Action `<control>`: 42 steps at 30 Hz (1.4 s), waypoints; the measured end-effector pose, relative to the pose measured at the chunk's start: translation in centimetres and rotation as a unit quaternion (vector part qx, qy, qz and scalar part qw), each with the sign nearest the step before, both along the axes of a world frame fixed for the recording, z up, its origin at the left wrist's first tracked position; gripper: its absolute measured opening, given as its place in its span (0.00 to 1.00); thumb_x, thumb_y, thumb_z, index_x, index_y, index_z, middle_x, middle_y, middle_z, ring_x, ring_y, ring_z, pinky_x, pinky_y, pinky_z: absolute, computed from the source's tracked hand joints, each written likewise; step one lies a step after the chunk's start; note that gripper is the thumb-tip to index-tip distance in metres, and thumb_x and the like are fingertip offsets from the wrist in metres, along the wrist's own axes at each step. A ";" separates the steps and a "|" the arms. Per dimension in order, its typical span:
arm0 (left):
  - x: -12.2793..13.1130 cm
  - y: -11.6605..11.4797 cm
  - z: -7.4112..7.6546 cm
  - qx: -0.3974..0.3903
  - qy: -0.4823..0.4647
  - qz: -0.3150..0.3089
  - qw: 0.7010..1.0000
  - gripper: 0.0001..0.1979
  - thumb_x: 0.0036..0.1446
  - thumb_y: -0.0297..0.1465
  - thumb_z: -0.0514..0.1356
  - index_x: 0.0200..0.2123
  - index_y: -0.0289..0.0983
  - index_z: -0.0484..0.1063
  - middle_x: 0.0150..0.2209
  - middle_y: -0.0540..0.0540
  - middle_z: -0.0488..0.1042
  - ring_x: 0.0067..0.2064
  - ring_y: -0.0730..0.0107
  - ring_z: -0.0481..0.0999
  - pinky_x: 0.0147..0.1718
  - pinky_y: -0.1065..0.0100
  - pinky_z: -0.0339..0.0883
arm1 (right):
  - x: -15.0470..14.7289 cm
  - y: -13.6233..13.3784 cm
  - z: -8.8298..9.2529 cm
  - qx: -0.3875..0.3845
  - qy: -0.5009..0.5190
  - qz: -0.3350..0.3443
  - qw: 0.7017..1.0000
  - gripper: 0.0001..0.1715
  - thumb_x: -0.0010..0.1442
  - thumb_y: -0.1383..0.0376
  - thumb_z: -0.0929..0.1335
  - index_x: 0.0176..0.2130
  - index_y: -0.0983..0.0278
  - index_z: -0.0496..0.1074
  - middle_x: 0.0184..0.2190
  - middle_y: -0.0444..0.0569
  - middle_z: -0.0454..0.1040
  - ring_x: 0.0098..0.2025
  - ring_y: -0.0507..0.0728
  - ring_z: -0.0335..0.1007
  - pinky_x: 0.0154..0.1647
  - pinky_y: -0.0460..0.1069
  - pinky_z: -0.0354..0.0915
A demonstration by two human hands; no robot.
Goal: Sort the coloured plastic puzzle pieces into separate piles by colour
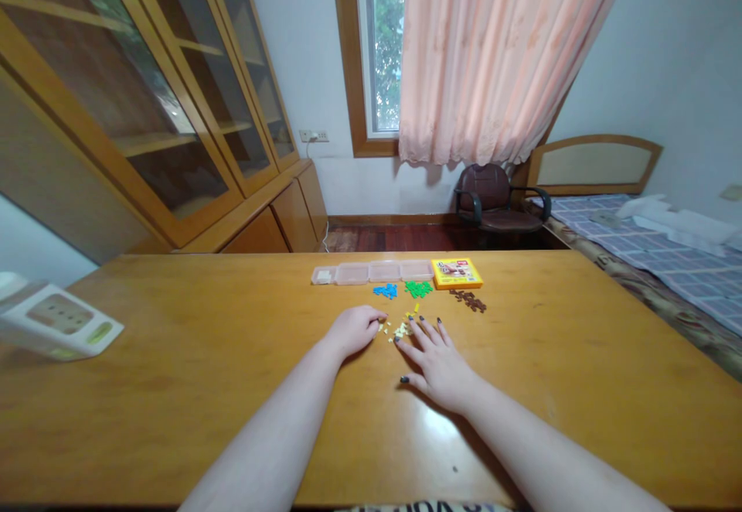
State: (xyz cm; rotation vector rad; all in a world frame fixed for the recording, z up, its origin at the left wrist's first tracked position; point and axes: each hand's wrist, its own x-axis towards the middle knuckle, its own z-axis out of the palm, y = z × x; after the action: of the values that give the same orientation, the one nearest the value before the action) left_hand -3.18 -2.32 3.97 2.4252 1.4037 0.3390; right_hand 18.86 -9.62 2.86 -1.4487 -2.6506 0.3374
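Observation:
Small cream-coloured pieces (pixel 401 331) lie scattered on the wooden table between my two hands. My right hand (pixel 436 356) rests with spread fingers at the right side of them, its fingertips touching or just above some. To their left, my left hand (pixel 355 331) has its fingers curled together at the tabletop; anything inside them is hidden. A few yellow pieces (pixel 416 308) lie just beyond the right fingertips. Farther back are separate piles of blue pieces (pixel 386 291), green pieces (pixel 418 288) and brown pieces (pixel 468 300).
Behind the piles, several clear plastic trays (pixel 386 270) stand in a row beside a yellow box (pixel 457 273). A white container (pixel 61 317) is at the table's left. Beyond the table are a glass-door cabinet (pixel 212 102), an armchair (pixel 490 196) and a bed (pixel 643 237).

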 end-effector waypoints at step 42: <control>1.2 -0.7 -0.2 0.024 0.021 -0.032 0.999 0.19 0.58 0.27 0.50 0.50 0.42 0.71 0.45 0.46 0.76 0.45 0.65 0.74 0.47 0.66 0.66 | -0.1 -1.3 -1.0 0.048 -0.068 -0.107 0.991 0.45 0.57 0.42 0.59 0.62 0.68 0.57 0.65 0.61 0.48 0.66 0.72 0.35 0.63 0.68 0.29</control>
State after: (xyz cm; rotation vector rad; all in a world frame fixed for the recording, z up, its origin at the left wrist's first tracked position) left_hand -2.02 -3.03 3.76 2.5241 1.3457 0.3100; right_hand 18.75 -10.96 1.90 -1.7615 -2.5365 0.0931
